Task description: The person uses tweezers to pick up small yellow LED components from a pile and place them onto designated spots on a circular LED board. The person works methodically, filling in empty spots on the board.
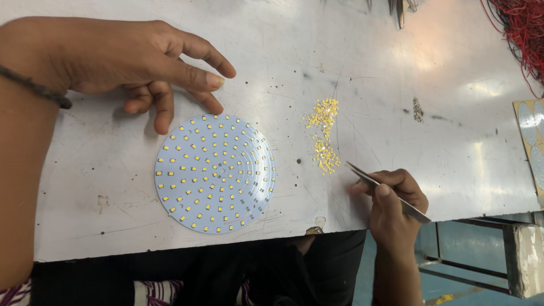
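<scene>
— Head view, item one: what do we log for our hands?

— Our left hand (141,62) hovers over the grey worktable (396,85), fingers loosely spread and holding nothing, fingertips just above the upper rim of the round white LED board (216,173). Our right hand (394,207) pinches a pair of metal tweezers (385,191), thumb and fingers closed on the shaft, tips pointing toward the loose pile.

— Item two, the board?

— It lies flat near the table's front edge, studded with rings of small yellow chips; a few pads at lower right look bare.

— Item three, surroundings?

— A scatter of loose yellow LED chips (323,136) lies between board and tweezers, just beyond the tips, nothing lying between. A small dark speck cluster (418,109) sits farther right. Red wires (524,28) bunch at the top right corner; a sheet with round blanks (532,141) overlaps the right edge. Metal tool tips (400,11) poke in at the top. A metal frame (481,249) shows below the table.
</scene>
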